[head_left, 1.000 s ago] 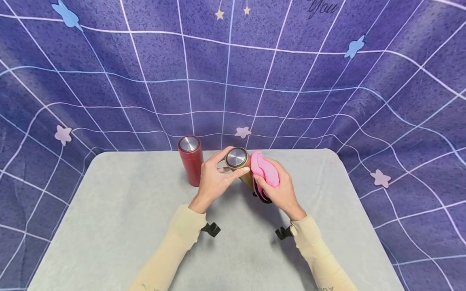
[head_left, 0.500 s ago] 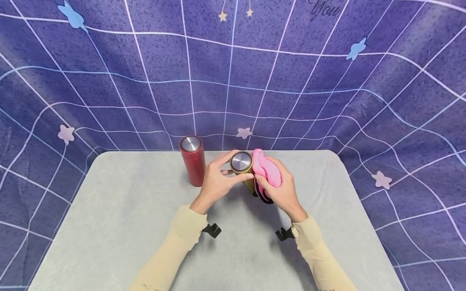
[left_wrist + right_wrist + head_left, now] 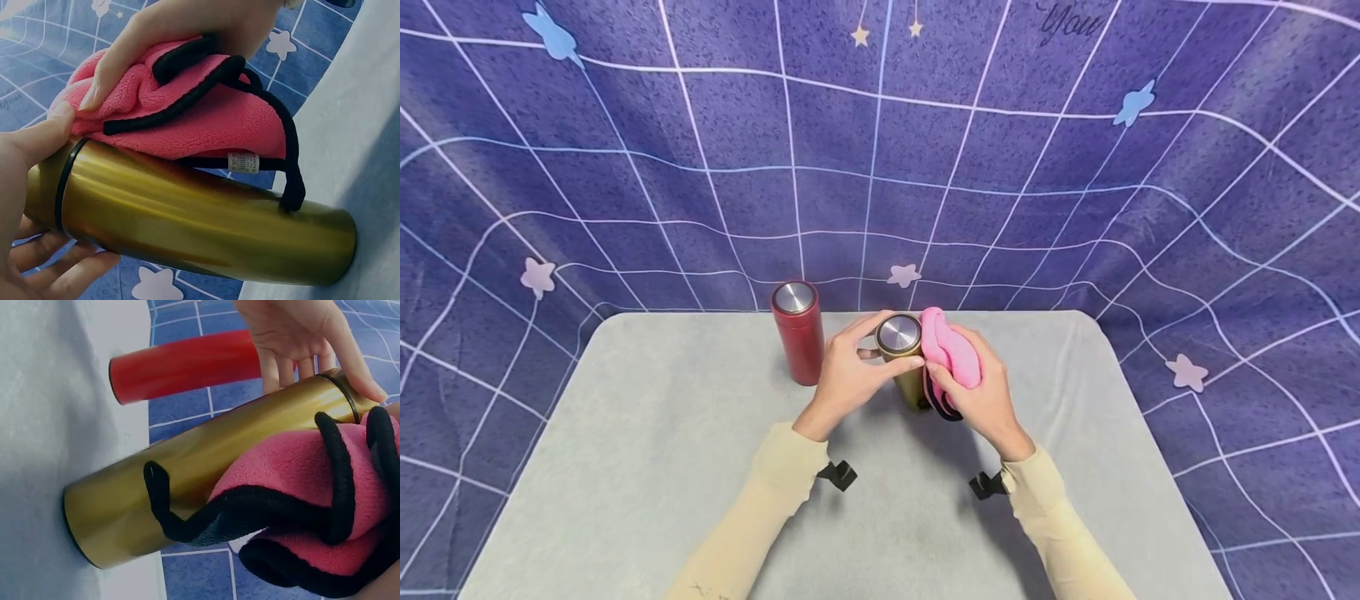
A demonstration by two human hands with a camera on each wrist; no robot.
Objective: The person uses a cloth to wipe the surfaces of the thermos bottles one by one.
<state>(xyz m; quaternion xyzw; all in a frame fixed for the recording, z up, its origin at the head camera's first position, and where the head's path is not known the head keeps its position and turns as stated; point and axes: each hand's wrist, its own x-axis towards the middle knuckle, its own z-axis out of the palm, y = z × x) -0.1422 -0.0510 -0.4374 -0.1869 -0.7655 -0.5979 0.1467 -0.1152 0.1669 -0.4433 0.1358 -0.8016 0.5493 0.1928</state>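
A gold thermos bottle (image 3: 912, 388) with a steel-topped lid (image 3: 898, 332) stands on the table, its base on the surface in both wrist views. My left hand (image 3: 844, 371) holds it around the top, thumb on the near side and fingers behind. A folded pink cloth (image 3: 957, 358) with black edging is gripped in my right hand (image 3: 989, 396) and lies against the bottle's right side. One black-edged corner of the cloth (image 3: 290, 187) hangs down along the bottle wall. In the left wrist view a small white label (image 3: 244, 162) shows on the cloth.
A red thermos bottle (image 3: 802, 346) stands just left of my left hand. The grey table (image 3: 647, 433) ends at a rounded back edge, where a blue-purple curtain (image 3: 820, 200) with grid lines and stars hangs behind and on both sides.
The gold bottle's top has shifted slightly right and toward me, with both hands following. The cloth stays in the right hand against the bottle. The red bottle remains standing in place.
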